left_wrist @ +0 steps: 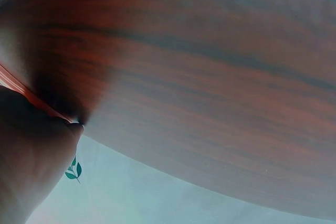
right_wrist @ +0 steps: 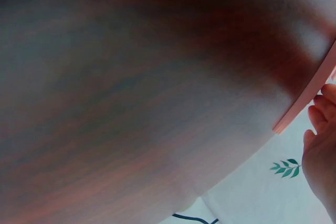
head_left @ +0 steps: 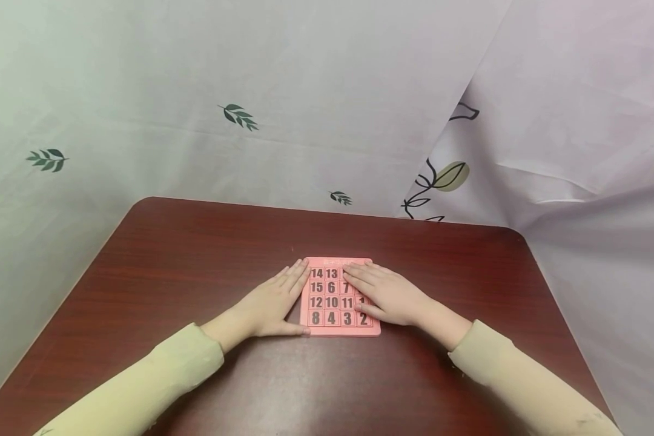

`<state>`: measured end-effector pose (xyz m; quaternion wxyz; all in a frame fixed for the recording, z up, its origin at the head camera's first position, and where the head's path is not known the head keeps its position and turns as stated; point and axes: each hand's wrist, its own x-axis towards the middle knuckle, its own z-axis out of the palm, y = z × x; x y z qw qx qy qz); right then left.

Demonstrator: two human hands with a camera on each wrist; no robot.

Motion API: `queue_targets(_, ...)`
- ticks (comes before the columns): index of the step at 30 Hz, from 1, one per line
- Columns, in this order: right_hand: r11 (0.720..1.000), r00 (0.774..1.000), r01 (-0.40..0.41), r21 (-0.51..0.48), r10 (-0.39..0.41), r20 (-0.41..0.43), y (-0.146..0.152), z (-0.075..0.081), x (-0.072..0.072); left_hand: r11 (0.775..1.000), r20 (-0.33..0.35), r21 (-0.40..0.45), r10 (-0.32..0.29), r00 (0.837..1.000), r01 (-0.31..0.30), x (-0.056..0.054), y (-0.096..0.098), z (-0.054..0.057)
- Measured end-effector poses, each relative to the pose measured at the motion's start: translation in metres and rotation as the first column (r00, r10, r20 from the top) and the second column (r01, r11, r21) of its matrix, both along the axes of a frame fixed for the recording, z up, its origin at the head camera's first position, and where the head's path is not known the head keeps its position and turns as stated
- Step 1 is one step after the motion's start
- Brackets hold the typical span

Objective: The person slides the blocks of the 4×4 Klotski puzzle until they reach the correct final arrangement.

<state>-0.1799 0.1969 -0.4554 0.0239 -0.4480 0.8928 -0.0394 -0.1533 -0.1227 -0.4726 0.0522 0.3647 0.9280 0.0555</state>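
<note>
A pink number slide puzzle (head_left: pixel 340 331) lies flat on the table, its black-numbered tiles in rows. My left hand (head_left: pixel 275 306) rests along its left side, fingers straight at the upper left and thumb touching the lower left corner. From the other side my right hand (head_left: pixel 392 295) reaches over the frame, its extended fingers on the upper right tiles and covering some numbers. The bottom row reads 8, 4, 3, 2. In the left wrist view, the left hand (left_wrist: pixel 37 153) is beside the puzzle's edge (left_wrist: pixel 32 98); the right wrist view shows the right hand (right_wrist: pixel 323 153) against the puzzle's side (right_wrist: pixel 307 98).
The dark red-brown wooden table (head_left: pixel 196 242) has rounded far corners. Behind it hangs a pale curtain (head_left: pixel 305 91) with green leaf prints. Another cloth (head_left: pixel 578 121), with a black-outlined plant on its edge, hangs at the right.
</note>
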Motion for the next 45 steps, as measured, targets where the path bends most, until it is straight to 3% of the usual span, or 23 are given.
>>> queue_targets(27, 0.998, 0.998, 0.014, -0.056, -0.017, -0.057, 0.034, -0.002, 0.008, 1.0, -0.011, 0.004, -0.006, 1.0, 0.006, 0.001, 0.0, 0.001)
queue_targets(45, 0.997, 0.997, -0.077, -0.006, 0.077, 0.01, -0.031, 0.004, -0.008, 1.0, -0.011, 0.014, -0.013, 1.0, 0.013, 0.001, -0.001, 0.003)
